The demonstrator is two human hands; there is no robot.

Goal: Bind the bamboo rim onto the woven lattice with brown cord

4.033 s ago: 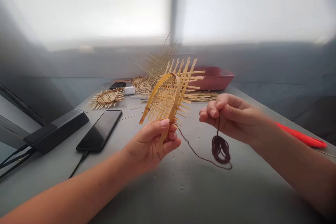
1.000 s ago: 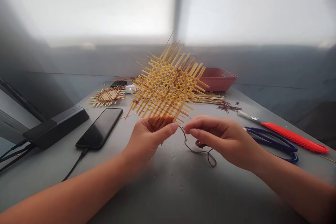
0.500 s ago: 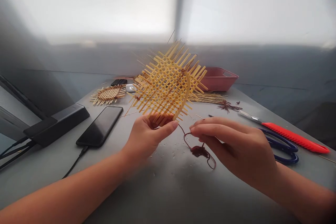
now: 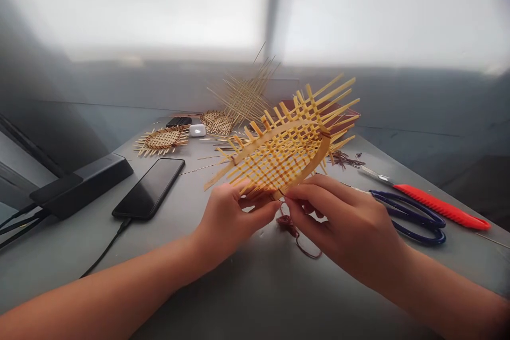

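Observation:
A square-meshed woven bamboo piece [image 4: 279, 156] with loose strip ends sticking out round it is held up, tilted, in front of me. A flat curved bamboo strip [image 4: 317, 159] is tied to its face with dark cord. My left hand [image 4: 231, 218] grips the lower edge, thumb in front and fingers mostly hidden behind. Close beside that thumb, my right hand [image 4: 346, 218] pinches thin brown cord at the strip's lower end; the fingertips partly cover it. The cord's tangled bundle [image 4: 287, 224] hangs just below, between the hands.
Left are a phone [image 4: 149, 189] on a cable and a black box [image 4: 82, 186]. Behind lie a smaller woven piece [image 4: 166, 139], a white case [image 4: 197, 130] and loose-ended weaving [image 4: 249, 96]. Right are blue-handled scissors [image 4: 410, 218] and a red-handled knife [image 4: 442, 206]. A pink basket [image 4: 346, 110] is partly hidden.
The woven piece has turned and tilted to the right, uncovering the weaving behind it. My right hand has come left to its lower edge, its fingers closing into a pinch.

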